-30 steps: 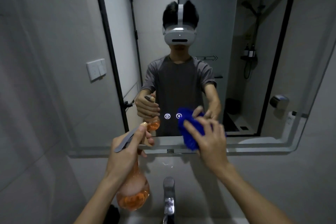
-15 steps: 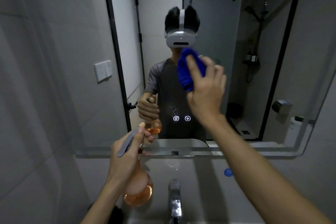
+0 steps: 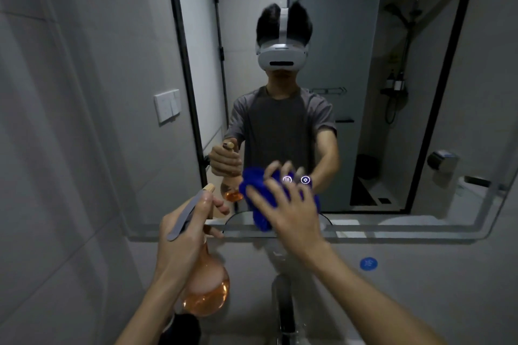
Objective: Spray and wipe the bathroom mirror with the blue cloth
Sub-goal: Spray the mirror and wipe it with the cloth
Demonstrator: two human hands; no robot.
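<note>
The cloth (image 3: pixel 260 199) lies bunched under the right hand (image 3: pixel 288 210), whose spread fingers press it flat against the mirror (image 3: pixel 364 120) near its lower edge. Just left of it, the left hand (image 3: pixel 185 235) grips the neck of a bottle (image 3: pixel 206 288), thumb beside the grey trigger. The round bottle hangs below that grip, holding orange liquid in its lower part. A tap (image 3: pixel 283 305) stands below the right wrist.

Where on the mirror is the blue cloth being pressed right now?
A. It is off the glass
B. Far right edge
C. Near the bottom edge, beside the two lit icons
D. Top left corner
C: the right hand presses the blue cloth against the mirror low down, just above its bottom edge, beside the two lit icons.
</note>
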